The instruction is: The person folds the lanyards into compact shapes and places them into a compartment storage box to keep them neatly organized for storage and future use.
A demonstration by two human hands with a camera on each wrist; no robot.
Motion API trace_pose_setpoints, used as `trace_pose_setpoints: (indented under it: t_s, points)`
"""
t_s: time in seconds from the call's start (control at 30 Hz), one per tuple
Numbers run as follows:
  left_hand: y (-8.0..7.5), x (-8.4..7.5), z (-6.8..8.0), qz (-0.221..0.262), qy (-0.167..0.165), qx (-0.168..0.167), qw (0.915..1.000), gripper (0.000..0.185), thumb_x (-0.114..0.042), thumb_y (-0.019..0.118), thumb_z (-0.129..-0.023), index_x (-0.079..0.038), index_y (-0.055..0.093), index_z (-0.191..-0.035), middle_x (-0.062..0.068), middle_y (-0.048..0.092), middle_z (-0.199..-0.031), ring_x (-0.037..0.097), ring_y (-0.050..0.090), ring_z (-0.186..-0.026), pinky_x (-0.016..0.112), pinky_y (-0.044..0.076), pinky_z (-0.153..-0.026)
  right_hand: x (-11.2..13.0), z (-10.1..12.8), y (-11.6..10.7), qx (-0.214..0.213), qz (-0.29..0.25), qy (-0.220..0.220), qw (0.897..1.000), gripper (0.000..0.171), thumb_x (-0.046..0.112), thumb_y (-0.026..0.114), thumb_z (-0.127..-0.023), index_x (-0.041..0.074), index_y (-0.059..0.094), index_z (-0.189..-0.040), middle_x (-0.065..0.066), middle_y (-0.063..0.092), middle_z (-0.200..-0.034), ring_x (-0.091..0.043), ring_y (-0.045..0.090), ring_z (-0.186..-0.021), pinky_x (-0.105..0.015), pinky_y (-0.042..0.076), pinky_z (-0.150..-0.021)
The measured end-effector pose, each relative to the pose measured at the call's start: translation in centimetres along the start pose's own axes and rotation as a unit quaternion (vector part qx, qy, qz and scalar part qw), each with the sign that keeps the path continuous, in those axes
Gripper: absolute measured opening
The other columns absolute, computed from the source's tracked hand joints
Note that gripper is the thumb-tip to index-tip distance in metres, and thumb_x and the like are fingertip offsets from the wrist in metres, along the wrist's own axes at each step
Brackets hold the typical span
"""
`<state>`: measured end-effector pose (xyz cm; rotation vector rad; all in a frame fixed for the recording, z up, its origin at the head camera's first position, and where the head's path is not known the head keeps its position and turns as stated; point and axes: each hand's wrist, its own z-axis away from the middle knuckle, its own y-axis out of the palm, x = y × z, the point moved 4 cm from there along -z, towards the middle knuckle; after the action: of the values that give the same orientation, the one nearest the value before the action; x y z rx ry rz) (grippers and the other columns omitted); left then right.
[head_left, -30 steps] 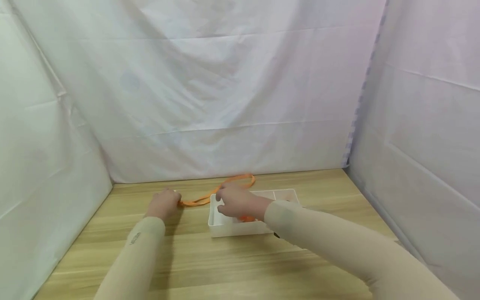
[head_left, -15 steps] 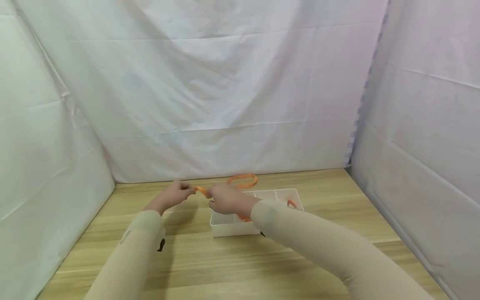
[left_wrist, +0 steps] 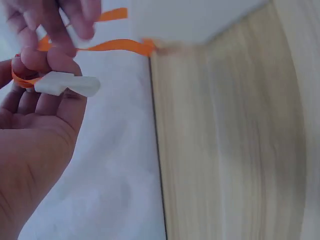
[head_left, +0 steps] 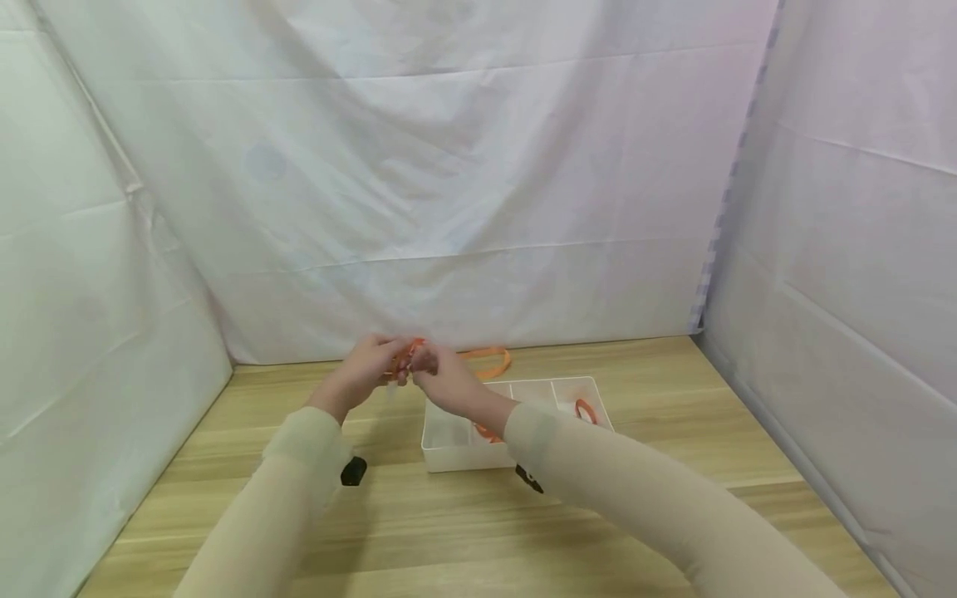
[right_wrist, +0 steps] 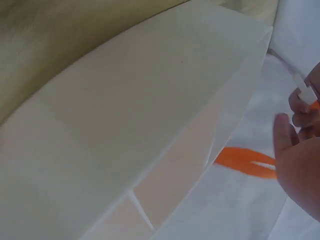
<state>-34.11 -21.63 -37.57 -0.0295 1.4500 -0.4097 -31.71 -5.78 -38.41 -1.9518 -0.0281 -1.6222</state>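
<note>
- Since a second ago both hands have lifted off the worktop (head_left: pixel 463 531) and come together in the air: the left hand (head_left: pixel 364 371) was down flat by the end of the orange ribbon (head_left: pixel 489 362), and the right hand (head_left: pixel 443 379) was over the white tray (head_left: pixel 449 455).
- The ribbon's near end has come up with them; its far loop still lies on the wood behind the tray, near the white cloth backdrop.
- The left hand's fingers (left_wrist: pixel 47 62) are curled and pinch the ribbon (left_wrist: pixel 112 46) together with a small white clip (left_wrist: pixel 67 84), as the left wrist view shows.
- The right hand's fingers (head_left: pixel 421 359) meet the same spot from the other side. They look bent onto the ribbon, but the blur keeps me from telling how firm that hold is.
- A second orange piece (head_left: pixel 586 409) lies in the tray's right compartment, and a bit more orange shows in the middle one under the right forearm.
- To my eye, the winding would go best with the strip kept flat and lightly taut, each turn laid over the last, and the left pinch kept steady so the clip end doesn't slip.
- I'd also watch the trailing loop so it doesn't snag on the tray's rim.
</note>
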Motion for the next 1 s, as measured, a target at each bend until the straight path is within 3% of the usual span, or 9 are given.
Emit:
trace_pose_setpoints:
  t_s: [0.1, 0.17, 0.27, 0.37, 0.53, 0.73, 0.9, 1.0]
  points:
    - [1.0, -1.5, 0.1, 0.042, 0.003, -0.001, 0.9991, 0.037, -0.033, 0.046, -0.116, -0.002, 0.062, -0.127, 0.001, 0.062, -0.09, 0.014, 0.059, -0.075, 0.032, 0.057, -0.079, 0.5, 0.1, -0.7, -0.04, -0.147, -0.015, 0.988, 0.022, 0.002, 0.059, -0.105, 0.007, 0.057, -0.126, -0.014, 0.07, -0.135, -0.023, 0.069, -0.122, -0.034, 0.059, -0.096]
    - [1.7, -2.4, 0.2, 0.07, 0.011, -0.005, 0.9975, 0.038, -0.031, 0.045, -0.116, -0.001, 0.058, -0.133, 0.001, 0.061, -0.09, 0.014, 0.058, -0.073, 0.029, 0.057, -0.076, 0.7, 0.2, -1.3, -0.06, -0.211, -0.025, 0.975, 0.032, -0.002, 0.059, -0.104, 0.009, 0.055, -0.134, -0.016, 0.068, -0.141, -0.021, 0.069, -0.119, -0.032, 0.058, -0.097]
    - [2.7, -3.6, 0.5, 0.094, 0.021, -0.01, 0.9953, 0.034, -0.028, 0.044, -0.116, 0.0, 0.056, -0.13, 0.0, 0.058, -0.081, 0.014, 0.055, -0.068, 0.028, 0.055, -0.072, 1.1, 0.2, -2.5, -0.086, -0.25, -0.046, 0.963, 0.047, -0.007, 0.058, -0.102, 0.009, 0.055, -0.146, -0.018, 0.064, -0.149, -0.023, 0.067, -0.125, -0.03, 0.057, -0.1]
    - [3.6, -4.6, 1.0, 0.111, 0.017, -0.013, 0.9935, 0.031, -0.027, 0.042, -0.116, -0.001, 0.057, -0.123, -0.001, 0.056, -0.075, 0.014, 0.051, -0.065, 0.028, 0.051, -0.068, 1.3, 0.4, -3.9, -0.104, -0.249, -0.052, 0.961, 0.051, -0.009, 0.056, -0.101, 0.006, 0.056, -0.15, -0.018, 0.063, -0.151, -0.029, 0.065, -0.132, -0.033, 0.057, -0.105]
    - [5.1, -5.5, 1.7, 0.153, 0.004, -0.001, 0.9883, 0.03, -0.028, 0.045, -0.115, -0.001, 0.059, -0.112, 0.0, 0.054, -0.073, 0.012, 0.046, -0.06, 0.027, 0.048, -0.063, 1.4, 0.3, -6.9, -0.162, -0.196, -0.029, 0.967, 0.043, -0.003, 0.055, -0.103, 0.005, 0.062, -0.145, -0.017, 0.066, -0.146, -0.036, 0.065, -0.132, -0.042, 0.058, -0.109]
    - [6.4, -6.2, 2.6, 0.169, 0.009, 0.017, 0.9854, 0.029, -0.024, 0.05, -0.11, -0.002, 0.057, -0.094, 0.001, 0.052, -0.071, 0.011, 0.04, -0.053, 0.027, 0.045, -0.059, 1.0, 0.2, -11.4, -0.205, -0.094, 0.06, 0.972, 0.032, 0.019, 0.056, -0.109, 0.01, 0.067, -0.138, -0.013, 0.069, -0.13, -0.029, 0.068, -0.112, -0.04, 0.061, -0.094]
    - [7.3, -6.5, 3.2, 0.172, 0.013, 0.028, 0.9847, 0.026, -0.022, 0.049, -0.108, -0.002, 0.055, -0.093, 0.001, 0.05, -0.069, 0.011, 0.037, -0.052, 0.026, 0.042, -0.058, 0.2, -0.1, -14.1, -0.163, 0.066, 0.097, 0.98, 0.03, 0.028, 0.052, -0.109, 0.01, 0.073, -0.12, -0.006, 0.067, -0.101, -0.017, 0.053, -0.075, -0.029, 0.044, -0.064]
    - [7.5, -6.5, 3.3, 0.168, 0.022, 0.035, 0.9849, 0.025, -0.021, 0.047, -0.108, -0.003, 0.052, -0.092, 0.001, 0.048, -0.069, 0.011, 0.034, -0.053, 0.026, 0.041, -0.059, -0.7, -0.4, -15.3, -0.115, 0.14, 0.105, 0.978, 0.03, 0.028, 0.049, -0.106, 0.008, 0.067, -0.092, -0.002, 0.053, -0.078, -0.016, 0.041, -0.064, -0.029, 0.038, -0.058]
